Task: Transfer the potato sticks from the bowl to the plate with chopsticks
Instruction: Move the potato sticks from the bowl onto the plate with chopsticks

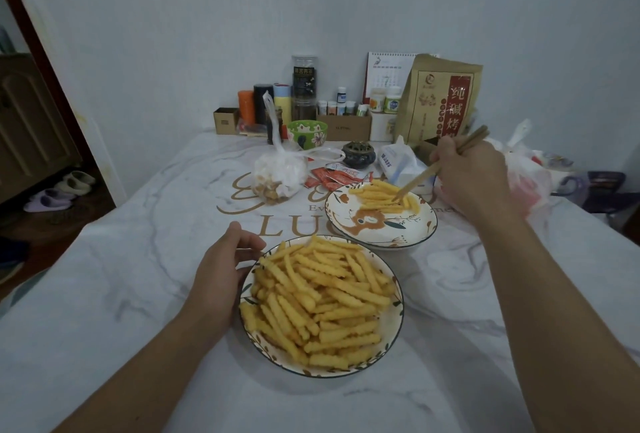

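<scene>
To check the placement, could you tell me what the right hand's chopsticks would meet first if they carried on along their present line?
Probably the potato sticks on the plate: the chopsticks in the right hand slant down-left, tips at that pile, though contact is unclear.

Bowl of potato sticks near, plate behind right, chopsticks over plate

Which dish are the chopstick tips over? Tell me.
The farther plate, holding only a few potato sticks; the heaped bowl sits nearer, by the left hand.
</scene>
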Demonstrator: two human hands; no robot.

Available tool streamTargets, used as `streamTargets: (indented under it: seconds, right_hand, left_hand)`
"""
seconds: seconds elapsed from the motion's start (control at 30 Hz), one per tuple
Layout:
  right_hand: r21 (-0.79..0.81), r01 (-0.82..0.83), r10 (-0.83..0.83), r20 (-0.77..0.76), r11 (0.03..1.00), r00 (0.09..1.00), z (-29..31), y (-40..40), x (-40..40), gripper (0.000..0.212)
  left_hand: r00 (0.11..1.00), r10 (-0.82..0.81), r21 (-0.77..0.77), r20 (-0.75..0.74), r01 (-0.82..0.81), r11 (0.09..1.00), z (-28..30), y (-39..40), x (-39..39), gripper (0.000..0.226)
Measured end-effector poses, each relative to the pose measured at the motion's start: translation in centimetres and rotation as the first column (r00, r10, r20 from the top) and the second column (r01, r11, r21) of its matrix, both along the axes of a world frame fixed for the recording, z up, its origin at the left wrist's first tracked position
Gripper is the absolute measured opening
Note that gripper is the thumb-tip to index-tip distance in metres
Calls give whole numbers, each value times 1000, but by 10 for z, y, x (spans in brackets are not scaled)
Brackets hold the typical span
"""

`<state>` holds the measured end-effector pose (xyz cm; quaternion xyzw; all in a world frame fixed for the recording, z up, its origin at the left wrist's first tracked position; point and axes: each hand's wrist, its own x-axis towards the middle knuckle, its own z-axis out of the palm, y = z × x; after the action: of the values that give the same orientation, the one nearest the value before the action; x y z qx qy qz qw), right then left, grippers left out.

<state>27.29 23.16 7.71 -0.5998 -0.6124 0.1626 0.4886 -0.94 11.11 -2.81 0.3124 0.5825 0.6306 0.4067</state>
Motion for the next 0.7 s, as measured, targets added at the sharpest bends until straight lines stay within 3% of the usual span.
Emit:
streamTargets:
  seconds: [0.2, 0.47, 0.7]
  right_hand:
    - [-14, -50, 50, 41, 999, 998, -16, 8, -2, 33]
    - [10, -1, 2, -134, 1000, 991, -8, 10, 6, 38]
    - [-39, -81, 75, -140, 996, 987, -6, 7, 1, 38]
  left_hand:
    - [1000, -1, 5, -22, 1, 1000, -1, -1, -1, 53]
    - [1000, -6, 1, -18, 6, 1000, 0, -1, -1, 53]
    - [1000, -9, 11, -17, 10, 1000, -1, -1, 0, 52]
